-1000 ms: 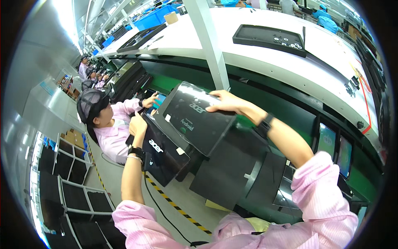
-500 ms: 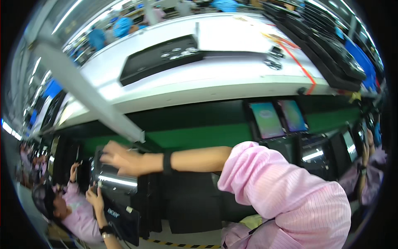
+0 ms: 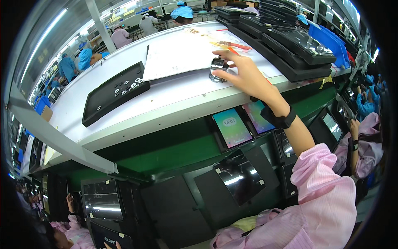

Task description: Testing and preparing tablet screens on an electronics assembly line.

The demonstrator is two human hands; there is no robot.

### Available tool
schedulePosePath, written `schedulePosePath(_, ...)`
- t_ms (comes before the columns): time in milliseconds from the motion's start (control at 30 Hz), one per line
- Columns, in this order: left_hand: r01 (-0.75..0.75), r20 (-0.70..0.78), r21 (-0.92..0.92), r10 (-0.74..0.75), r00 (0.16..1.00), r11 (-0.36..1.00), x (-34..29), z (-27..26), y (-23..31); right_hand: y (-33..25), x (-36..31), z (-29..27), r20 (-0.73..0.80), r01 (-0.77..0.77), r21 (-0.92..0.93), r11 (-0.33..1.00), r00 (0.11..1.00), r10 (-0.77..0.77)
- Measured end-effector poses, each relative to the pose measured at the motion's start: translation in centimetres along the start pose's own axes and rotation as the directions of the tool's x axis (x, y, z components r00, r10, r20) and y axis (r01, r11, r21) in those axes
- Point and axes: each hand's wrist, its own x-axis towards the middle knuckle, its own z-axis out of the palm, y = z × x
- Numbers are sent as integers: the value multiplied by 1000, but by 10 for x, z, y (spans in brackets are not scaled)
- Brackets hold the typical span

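My right hand [image 3: 244, 74] reaches over the white bench, thumb and forefinger curved apart around a small silver-and-black cylindrical metal piece [image 3: 217, 64]. A gap shows above the piece, and its round base rests on the bench. Whether the thumb touches it I cannot tell. At the bottom left edge, only fingertips of my left hand [image 3: 114, 245] show, closed over a dark glossy tablet-like panel [image 3: 105, 235]. Nearer the middle, a black-screened panel [image 3: 240, 176] with pale tabs lies on dark pads. Beyond it are two tablets with lit colourful screens [image 3: 232, 128].
A black tray [image 3: 93, 106] with several small white rings stands on the bench beside a white sheet [image 3: 178, 54]. Stacked black trays [image 3: 286, 62] and a blue bin [image 3: 325, 45] fill the right end. A grey post [image 3: 62, 139] crosses the left. Co-workers sit on both sides.
My right hand has swung from the left across to the metal piece on the bench. The view has turned right, and my left hand has dropped mostly below the lower edge.
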Motion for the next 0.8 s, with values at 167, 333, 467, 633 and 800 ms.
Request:
schedulePosePath(167,232,-84,258,-217,973,938,-53,-5,7,9,1,11,-17,32,27,999,999,-32)
schedulePosePath(333,209,-6,110,-209,978,972,-71,-34,50,15,-1,8,-66,91,-70,993,993,-96)
schedulePosePath(467,-61,-295,166,109,949,984,-99,-65,68,10,0,5,-149,209,-58,976,965,-216)
schedulePosePath(633,-190,92,-922,669,738,336,-172,-60,304,-1,-99,-8,-243,644,-63,762,731,-638)
schedulePosePath(800,-335,179,-859,841,511,387,-165,175,437,108,-238,22,426,-30,-138,990,900,86)
